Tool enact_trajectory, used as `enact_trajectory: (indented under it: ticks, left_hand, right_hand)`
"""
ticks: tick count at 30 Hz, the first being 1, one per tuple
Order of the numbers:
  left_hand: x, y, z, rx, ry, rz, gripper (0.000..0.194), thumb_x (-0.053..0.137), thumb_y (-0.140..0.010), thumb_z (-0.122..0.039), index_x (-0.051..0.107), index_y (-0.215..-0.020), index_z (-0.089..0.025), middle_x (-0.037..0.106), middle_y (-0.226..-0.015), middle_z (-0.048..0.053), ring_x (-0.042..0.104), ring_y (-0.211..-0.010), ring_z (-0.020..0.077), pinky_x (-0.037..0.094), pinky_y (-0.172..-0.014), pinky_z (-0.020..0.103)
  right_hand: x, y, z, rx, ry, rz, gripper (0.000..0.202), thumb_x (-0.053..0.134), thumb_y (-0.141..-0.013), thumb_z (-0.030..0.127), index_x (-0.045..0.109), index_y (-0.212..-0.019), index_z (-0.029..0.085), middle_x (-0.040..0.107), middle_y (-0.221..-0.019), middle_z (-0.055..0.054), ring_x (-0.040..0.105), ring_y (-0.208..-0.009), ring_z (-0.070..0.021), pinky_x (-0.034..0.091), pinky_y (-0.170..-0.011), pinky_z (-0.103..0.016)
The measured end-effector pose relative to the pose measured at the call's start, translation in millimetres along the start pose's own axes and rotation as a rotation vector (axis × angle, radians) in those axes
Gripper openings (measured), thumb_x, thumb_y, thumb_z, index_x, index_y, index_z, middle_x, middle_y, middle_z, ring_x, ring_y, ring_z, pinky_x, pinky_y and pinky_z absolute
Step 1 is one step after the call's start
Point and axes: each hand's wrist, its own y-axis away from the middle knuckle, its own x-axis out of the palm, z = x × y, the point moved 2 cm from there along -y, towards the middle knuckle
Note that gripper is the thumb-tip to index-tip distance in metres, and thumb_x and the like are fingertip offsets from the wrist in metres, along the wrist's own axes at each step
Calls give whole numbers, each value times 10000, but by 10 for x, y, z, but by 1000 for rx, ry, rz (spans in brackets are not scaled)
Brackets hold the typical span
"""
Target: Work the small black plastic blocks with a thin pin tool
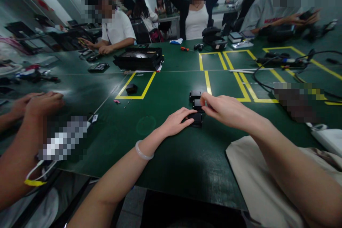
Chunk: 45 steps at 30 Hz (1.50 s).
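Observation:
Three small black box-shaped parts stand in a column on the green table. My left hand, with a pale bangle on its wrist, has thumb and forefinger around the left side of the nearest black part. My right hand is closed, its fingertips pinched together at the right edge of the middle black part. What those fingertips hold, if anything, is too small to make out. Just beyond lies the far black part, partly behind my right fingers.
Yellow tape marks out boxes on the green table; another black block lies inside one. A black tray stands farther back. Beige cloth drapes the right edge. Cables lie right. A neighbour's hands rest left.

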Motion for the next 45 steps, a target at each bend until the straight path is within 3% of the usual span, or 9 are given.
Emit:
enact_trajectory:
  ticks: [8, 14, 20, 26, 32, 39, 45]
  left_hand:
    - [3, -5, 11, 2, 0, 5, 410, 388, -992, -422, 455, -1372, -285, 540, -1157, 52, 546, -1060, 208, 443, -942, 352]
    - [-9, -3, 3, 4, 13, 15, 416, 385, -993, -420, 444, -1385, -291, 533, -1175, 54, 540, -1083, 211, 439, -945, 348]
    - [-2, -3, 16, -6, 13, 6, 409, 395, -987, -429, 464, -1366, -290, 541, -1137, 50, 556, -1017, 204, 450, -921, 346]
    - [-8, -6, 14, 1, 18, 15, 422, 396, -990, -425, 447, -1387, -291, 538, -1141, 53, 550, -1042, 205, 447, -926, 341]
    - [2, -10, 28, 5, 33, 1, 415, 419, -980, -420, 468, -1371, -290, 546, -1134, 49, 555, -1034, 203, 445, -937, 348]
    - [-10, -4, 18, -4, 42, 14, 425, 401, -986, -431, 450, -1387, -299, 540, -1143, 50, 555, -1043, 205, 449, -922, 339]
    - [-6, -5, 25, -5, 31, 16, 419, 400, -986, -437, 461, -1374, -290, 541, -1137, 51, 558, -1019, 205, 451, -918, 344]
  right_hand:
    - [11, -11, 11, 28, 2, -40, 218, 375, -954, 386, 495, -1022, 216, 631, -744, -36, 551, -633, -186, 250, -537, -267]
    - [0, -3, -9, -35, -78, -11, 190, 383, -938, 301, 461, -1086, 211, 633, -783, -29, 548, -647, -173, 274, -544, -263]
    - [19, -22, -2, 31, 4, -41, 230, 373, -952, 406, 498, -1005, 220, 623, -733, -32, 552, -631, -188, 257, -539, -270]
    - [2, -8, -21, 1, -18, -10, 185, 383, -936, 311, 468, -1075, 223, 635, -765, -23, 546, -623, -176, 253, -532, -268]
    - [14, -25, 6, 39, 23, -34, 237, 365, -957, 409, 503, -998, 221, 628, -737, -34, 558, -631, -189, 236, -528, -268]
    - [-16, 0, -12, -18, -37, 2, 164, 388, -925, 291, 473, -1045, 218, 621, -753, -19, 530, -616, -164, 252, -525, -259]
    - [15, -26, 10, 44, 22, -40, 240, 368, -955, 416, 502, -997, 221, 621, -725, -30, 549, -623, -189, 236, -530, -268]
